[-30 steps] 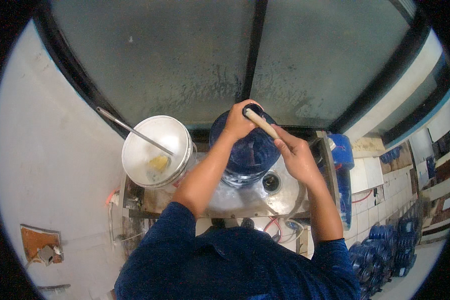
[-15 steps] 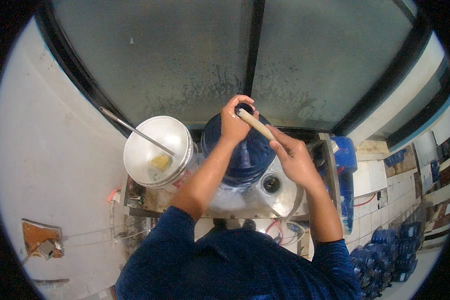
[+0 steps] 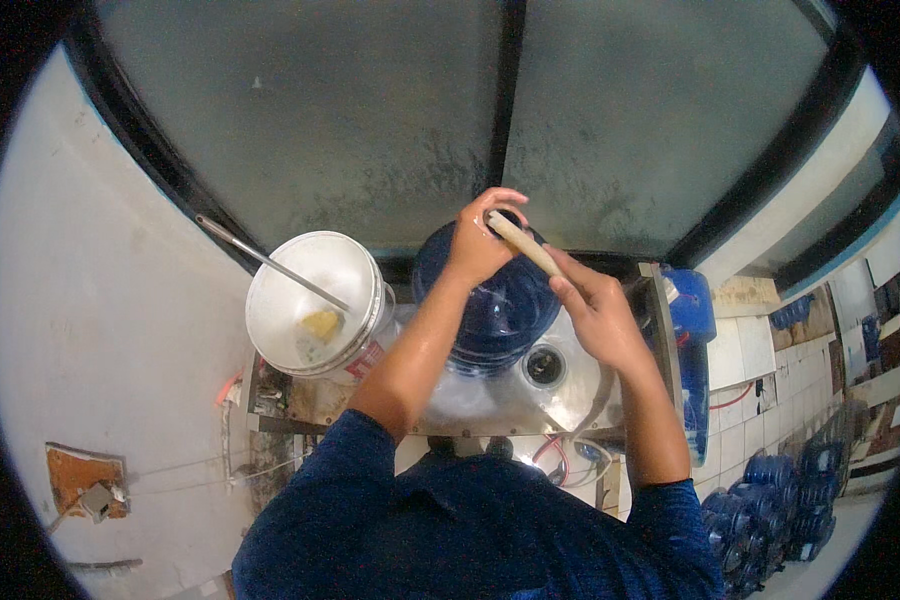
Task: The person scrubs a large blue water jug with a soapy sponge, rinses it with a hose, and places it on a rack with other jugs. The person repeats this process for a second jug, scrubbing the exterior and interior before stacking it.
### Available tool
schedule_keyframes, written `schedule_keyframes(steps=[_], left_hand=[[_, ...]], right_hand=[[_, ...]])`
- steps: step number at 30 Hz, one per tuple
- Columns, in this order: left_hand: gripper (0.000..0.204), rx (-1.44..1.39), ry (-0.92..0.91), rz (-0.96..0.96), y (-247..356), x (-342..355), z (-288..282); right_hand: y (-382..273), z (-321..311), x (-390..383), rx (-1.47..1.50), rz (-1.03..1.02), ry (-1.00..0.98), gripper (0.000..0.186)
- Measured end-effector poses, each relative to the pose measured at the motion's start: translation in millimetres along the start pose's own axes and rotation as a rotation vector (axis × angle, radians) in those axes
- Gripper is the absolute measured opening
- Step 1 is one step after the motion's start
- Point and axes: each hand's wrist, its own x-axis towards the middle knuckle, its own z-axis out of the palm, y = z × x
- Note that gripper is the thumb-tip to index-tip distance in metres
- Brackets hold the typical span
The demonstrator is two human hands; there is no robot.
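Note:
A large translucent blue water jug (image 3: 495, 320) stands in front of me on a metal counter, its open mouth toward the top of the view. My left hand (image 3: 478, 240) is curled round the jug's neck, thumb and fingers at the rim. Between thumb and fingers, my right hand (image 3: 598, 308) grips a pale, cream-coloured hose (image 3: 528, 247). The hose's free end lies at the jug's mouth, close to my left fingers. Whether any water is running from it, I cannot make out. Both hands look wet.
Left of the jug, a white bucket (image 3: 288, 275) holds a yellow sponge (image 3: 321, 323) and a leaning metal rod (image 3: 260, 259). A round drain hole (image 3: 544, 366) opens in the steel counter (image 3: 460, 405). Frosted glass (image 3: 320, 120) rises behind. Blue containers (image 3: 690, 310) and stacked jugs (image 3: 770, 505) stand right.
The jug, both hands and the hose have shifted slightly to the right. The hose end now lies across the near side of the jug's mouth, and both grips continue.

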Motion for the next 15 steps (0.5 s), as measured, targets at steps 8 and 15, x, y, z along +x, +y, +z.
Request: schedule_keyframes(steps=[8, 15], left_hand=[[0.046, -0.117, -0.036, -0.109, -7.4, 2.5, 3.2], [0.068, -0.161, -0.176, -0.122, -25.5, 6.8, -2.5]], right_hand=[[19.2, 0.7, 4.0, 0.010, 0.012, 0.026, 0.045], [12.4, -1.6, 6.6, 0.055, -0.010, 0.007, 0.043]])
